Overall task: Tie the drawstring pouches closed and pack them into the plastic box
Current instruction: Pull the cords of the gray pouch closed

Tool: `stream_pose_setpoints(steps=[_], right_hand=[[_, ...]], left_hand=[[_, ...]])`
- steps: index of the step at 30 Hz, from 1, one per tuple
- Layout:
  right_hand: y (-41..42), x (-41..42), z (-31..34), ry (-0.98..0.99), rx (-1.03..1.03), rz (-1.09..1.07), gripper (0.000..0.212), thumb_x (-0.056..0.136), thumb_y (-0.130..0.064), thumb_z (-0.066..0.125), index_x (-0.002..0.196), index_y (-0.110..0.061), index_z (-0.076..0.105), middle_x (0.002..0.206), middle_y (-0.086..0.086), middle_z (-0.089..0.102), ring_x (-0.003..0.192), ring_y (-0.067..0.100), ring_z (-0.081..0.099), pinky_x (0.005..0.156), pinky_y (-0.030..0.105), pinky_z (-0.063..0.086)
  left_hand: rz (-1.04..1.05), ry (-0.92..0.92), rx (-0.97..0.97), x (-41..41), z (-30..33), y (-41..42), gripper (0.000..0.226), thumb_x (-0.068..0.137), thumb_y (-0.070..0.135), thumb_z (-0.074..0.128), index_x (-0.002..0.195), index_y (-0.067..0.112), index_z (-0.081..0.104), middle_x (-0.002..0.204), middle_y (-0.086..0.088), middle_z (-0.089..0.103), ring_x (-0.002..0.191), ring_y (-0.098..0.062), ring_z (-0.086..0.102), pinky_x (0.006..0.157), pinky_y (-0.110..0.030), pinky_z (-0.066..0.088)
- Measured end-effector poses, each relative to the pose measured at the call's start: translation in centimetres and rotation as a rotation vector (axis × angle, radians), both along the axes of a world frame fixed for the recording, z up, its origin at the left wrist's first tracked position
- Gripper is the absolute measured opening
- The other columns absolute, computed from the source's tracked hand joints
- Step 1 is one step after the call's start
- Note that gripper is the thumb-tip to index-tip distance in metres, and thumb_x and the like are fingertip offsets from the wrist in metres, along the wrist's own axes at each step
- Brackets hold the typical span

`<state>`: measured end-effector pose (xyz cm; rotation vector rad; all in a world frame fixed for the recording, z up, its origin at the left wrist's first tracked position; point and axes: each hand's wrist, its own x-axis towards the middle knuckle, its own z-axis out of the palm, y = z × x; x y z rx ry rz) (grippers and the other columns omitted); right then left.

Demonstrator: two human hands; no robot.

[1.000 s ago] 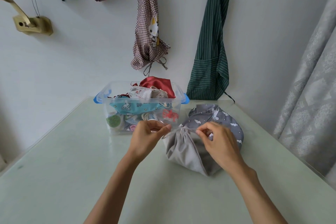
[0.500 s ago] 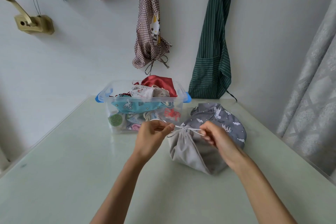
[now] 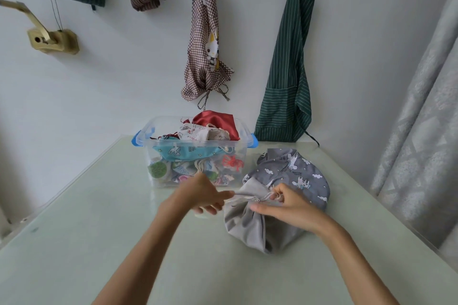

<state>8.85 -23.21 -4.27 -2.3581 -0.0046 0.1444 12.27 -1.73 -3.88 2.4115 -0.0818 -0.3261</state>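
The grey pouch lies on the tabletop toward its right edge, just right of the plastic box, which stands at the far edge against the wall, already heaped with other pouches. The left hand pinches the white cord on the left of the gathered neck, and the right hand pinches it on the right, its fingers curled and resting on the fabric. The main risk, as I judge it, is a loose knot: the cord is thin and slick-looking, and if either pinch slips while the ends are crossed, the neck could spread open again. Pulling harder on one side could also drag the light pouch across the smooth tabletop rather than tighten it. The left hand is blurred, so its exact hold is unclear. The pouch's long axis runs from the near side toward the far right corner; its patterned end points to that corner, and the plain lining end points back at the person, with the cinched neck between them.
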Motion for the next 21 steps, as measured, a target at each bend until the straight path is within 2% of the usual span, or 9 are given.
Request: stream_pose_setpoints(steps=[3,5,7,9,11,15,17,19,21], right_hand=[[0.6,-0.4,-0.6,-0.132,-0.134,-0.084,0.07,0.066,-0.061,0.072,0.116,-0.023,0.042,0.117,-0.008,0.047,0.118,0.015,0.045,0.092,0.029,0.039],[0.7,-0.4,-1.2,-0.145,-0.261,-0.111,0.088,0.069,-0.063,0.068,0.135,-0.017,0.032,0.138,0.001,0.041,0.132,0.022,0.035,0.103,0.034,0.035],[1.0,-0.6,-1.8,-0.071,-0.397,-0.11,0.102,0.071,-0.068,0.062,0.145,-0.011,0.02,0.149,0.006,0.034,0.138,0.027,0.03,0.106,0.038,0.032],[1.0,-0.7,-2.2,-0.02,-0.47,-0.129,0.1,0.072,-0.069,0.059,0.144,-0.009,0.022,0.148,0.01,0.037,0.137,0.028,0.033,0.106,0.039,0.031],[1.0,-0.6,-2.7,-0.03,-0.526,-0.134,0.088,0.075,-0.066,0.058,0.139,-0.011,0.033,0.144,0.009,0.042,0.135,0.027,0.035,0.105,0.039,0.03],[1.1,-0.7,-2.2,-0.204,-0.613,-0.075,0.044,0.08,-0.054,0.057,0.109,-0.022,0.06,0.123,0.001,0.059,0.123,0.025,0.045,0.097,0.036,0.03],[0.6,-1.1,-1.5,-0.303,-0.546,-0.051,0.025,0.078,-0.049,0.061,0.086,-0.025,0.059,0.106,-0.002,0.064,0.113,0.024,0.051,0.087,0.033,0.035],[-0.3,-1.5,-0.5,-0.341,-0.384,0.006,0.032,0.075,-0.041,0.068,0.063,-0.024,0.044,0.078,-0.005,0.057,0.092,0.024,0.056,0.071,0.032,0.037],[-0.8,-2.0,1.3,-0.355,-0.223,0.09,0.031,0.074,-0.033,0.074,0.06,-0.03,0.046,0.071,-0.008,0.05,0.08,0.02,0.053,0.067,0.033,0.037]], left_hand=[[-0.061,-0.083,0.165,0.2,1.3,1.0,0.048,0.081,0.043,0.069,0.119,0.016,0.062,0.12,-0.002,0.064,0.1,-0.019,0.067,0.077,-0.026,0.057],[-0.169,-0.092,0.323,-0.1,1.0,0.3,0.074,0.081,0.049,0.066,0.143,0.02,0.038,0.148,-0.003,0.041,0.131,-0.024,0.044,0.104,-0.034,0.04],[-0.226,-0.058,0.299,-0.1,-0.1,-1.2,0.089,0.082,0.053,0.062,0.151,0.019,0.017,0.156,-0.003,0.023,0.142,-0.023,0.026,0.113,-0.036,0.024],[-0.187,-0.007,0.16,0.4,-1.4,-2.7,0.098,0.08,0.048,0.067,0.151,0.012,0.01,0.155,-0.008,0.027,0.141,-0.024,0.029,0.112,-0.035,0.027],[-0.11,-0.002,0.092,0.8,-2.7,-3.9,0.098,0.078,0.041,0.073,0.149,0.008,0.015,0.146,-0.011,0.04,0.133,-0.026,0.041,0.106,-0.033,0.035],[0.01,-0.166,0.229,0.2,-3.2,-5.1,0.06,0.077,0.041,0.071,0.127,0.015,0.051,0.128,-0.009,0.058,0.117,-0.029,0.054,0.091,-0.033,0.043],[-0.005,-0.222,0.237,-0.3,-2.1,-4.9,0.049,0.078,0.042,0.07,0.121,0.02,0.06,0.122,-0.007,0.063,0.112,-0.027,0.057,0.087,-0.032,0.045],[-0.05,-0.289,0.215,-1.0,-0.3,-4.3,0.045,0.078,0.042,0.072,0.117,0.022,0.065,0.115,-0.005,0.067,0.106,-0.024,0.061,0.084,-0.031,0.047],[-0.087,-0.355,0.17,-1.7,2.2,-3.4,0.038,0.077,0.039,0.074,0.11,0.022,0.07,0.107,-0.002,0.071,0.098,-0.021,0.064,0.081,-0.031,0.051]])
